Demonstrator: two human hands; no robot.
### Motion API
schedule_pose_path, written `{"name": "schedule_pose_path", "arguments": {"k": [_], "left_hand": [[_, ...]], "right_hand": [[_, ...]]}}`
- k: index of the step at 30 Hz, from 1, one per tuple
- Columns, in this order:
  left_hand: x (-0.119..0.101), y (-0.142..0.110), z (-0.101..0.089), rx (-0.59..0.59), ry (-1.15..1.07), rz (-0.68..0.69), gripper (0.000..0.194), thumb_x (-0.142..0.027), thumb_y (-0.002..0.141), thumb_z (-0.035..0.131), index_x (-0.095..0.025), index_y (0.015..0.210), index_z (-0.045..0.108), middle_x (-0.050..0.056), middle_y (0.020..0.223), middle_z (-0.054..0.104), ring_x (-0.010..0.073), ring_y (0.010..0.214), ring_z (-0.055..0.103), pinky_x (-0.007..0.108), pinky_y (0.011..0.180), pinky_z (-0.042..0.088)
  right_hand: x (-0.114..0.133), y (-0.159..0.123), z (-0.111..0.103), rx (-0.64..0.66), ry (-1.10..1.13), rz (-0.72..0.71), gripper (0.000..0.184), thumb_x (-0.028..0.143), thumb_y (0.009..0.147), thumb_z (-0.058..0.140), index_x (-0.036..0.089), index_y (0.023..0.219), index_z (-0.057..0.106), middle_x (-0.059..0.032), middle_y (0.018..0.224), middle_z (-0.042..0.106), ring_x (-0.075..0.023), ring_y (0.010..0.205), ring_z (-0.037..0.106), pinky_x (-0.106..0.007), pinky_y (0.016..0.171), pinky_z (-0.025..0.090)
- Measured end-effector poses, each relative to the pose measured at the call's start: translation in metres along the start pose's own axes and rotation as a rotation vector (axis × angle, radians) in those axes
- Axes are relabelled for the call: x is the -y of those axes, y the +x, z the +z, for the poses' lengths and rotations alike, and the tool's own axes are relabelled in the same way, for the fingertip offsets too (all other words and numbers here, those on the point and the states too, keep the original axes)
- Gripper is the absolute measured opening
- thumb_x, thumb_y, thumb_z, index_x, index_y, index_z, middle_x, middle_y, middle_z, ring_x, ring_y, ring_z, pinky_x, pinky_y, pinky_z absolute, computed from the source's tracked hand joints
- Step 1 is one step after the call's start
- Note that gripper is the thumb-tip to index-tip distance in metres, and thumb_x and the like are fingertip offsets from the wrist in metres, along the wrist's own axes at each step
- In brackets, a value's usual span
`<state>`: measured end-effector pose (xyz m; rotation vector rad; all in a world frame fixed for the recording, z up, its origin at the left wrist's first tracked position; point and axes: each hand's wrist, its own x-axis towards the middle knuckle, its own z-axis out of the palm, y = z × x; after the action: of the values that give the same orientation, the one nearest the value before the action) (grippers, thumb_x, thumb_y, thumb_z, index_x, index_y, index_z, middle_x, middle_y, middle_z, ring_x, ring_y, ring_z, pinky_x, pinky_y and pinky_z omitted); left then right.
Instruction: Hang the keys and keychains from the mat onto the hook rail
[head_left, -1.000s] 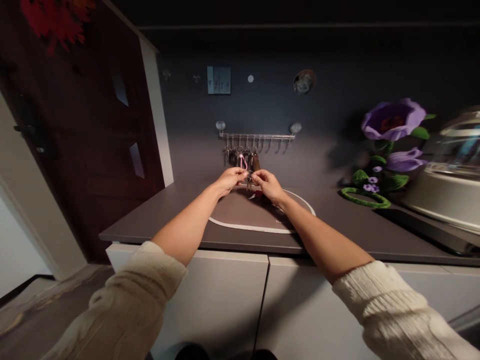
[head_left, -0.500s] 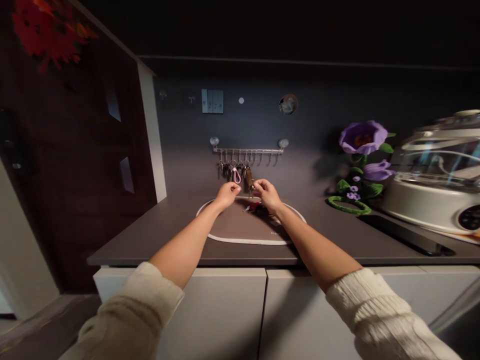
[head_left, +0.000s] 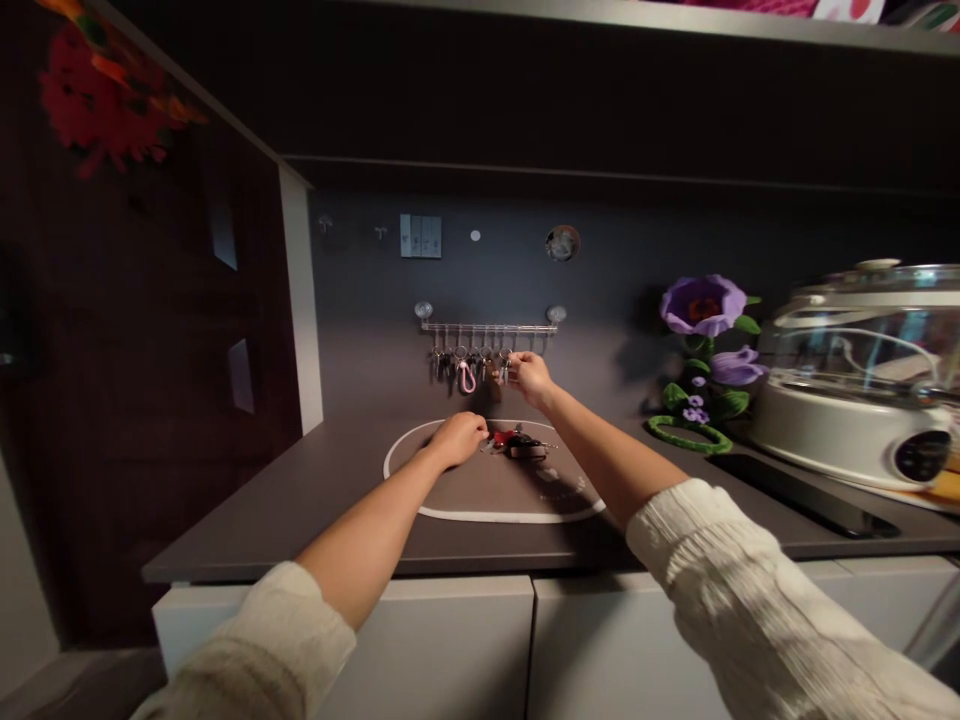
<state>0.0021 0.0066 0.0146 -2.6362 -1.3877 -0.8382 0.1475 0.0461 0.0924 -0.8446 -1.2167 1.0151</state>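
Observation:
Several sets of keys [head_left: 466, 365] hang from a clear hook rail [head_left: 489, 327] on the wall, one with a pink loop. My right hand [head_left: 531, 378] pinches a small bunch of keys [head_left: 505, 368] at the rail, just right of a brown fob. It is hard to make out whether their ring sits on a hook. Lower down, my left hand [head_left: 459, 440] hovers over the mat [head_left: 480, 495], fingers loosely bent, no held thing visible. Its fingertips are close to a pile of keys [head_left: 527, 446] with red and black pieces; contact is unclear.
Purple crocheted flowers [head_left: 703, 306] stand on the right of the counter [head_left: 300, 520]. A black phone [head_left: 802, 493] lies before a white appliance with a clear lid [head_left: 847, 405]. Overhead runs a dark shelf [head_left: 570, 110]; a dark door [head_left: 150, 400] is on the left.
My right hand has raised its keys to the rail. My left hand has dropped from below the hanging keys to beside the pile on the mat. The view has tilted up slightly.

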Motion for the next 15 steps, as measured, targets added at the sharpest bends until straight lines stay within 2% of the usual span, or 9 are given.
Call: {"name": "schedule_pose_path", "arguments": {"k": [7,15], "left_hand": [[0.0,0.0,-0.002,0.026,0.022,-0.013,0.022,-0.022,0.079,0.045,-0.018,0.082,0.067,0.007,0.087,0.067,0.0163,0.08,0.058,0.025,0.074,0.041],[0.004,0.003,-0.001,0.035,0.046,-0.019,0.02,-0.022,0.079,0.047,-0.018,0.082,0.067,0.007,0.089,0.066,0.0173,0.084,0.058,0.026,0.077,0.041]], "right_hand": [[0.011,0.022,0.017,-0.057,-0.021,0.035,0.015,0.004,0.075,0.039,0.017,0.069,0.046,0.001,0.052,0.052,-0.0094,0.046,0.054,-0.025,0.053,0.049],[0.002,0.041,0.027,-0.156,0.009,0.092,0.014,0.009,0.079,0.041,0.016,0.068,0.047,0.0017,0.048,0.05,-0.0085,0.044,0.051,-0.025,0.055,0.05]]}}
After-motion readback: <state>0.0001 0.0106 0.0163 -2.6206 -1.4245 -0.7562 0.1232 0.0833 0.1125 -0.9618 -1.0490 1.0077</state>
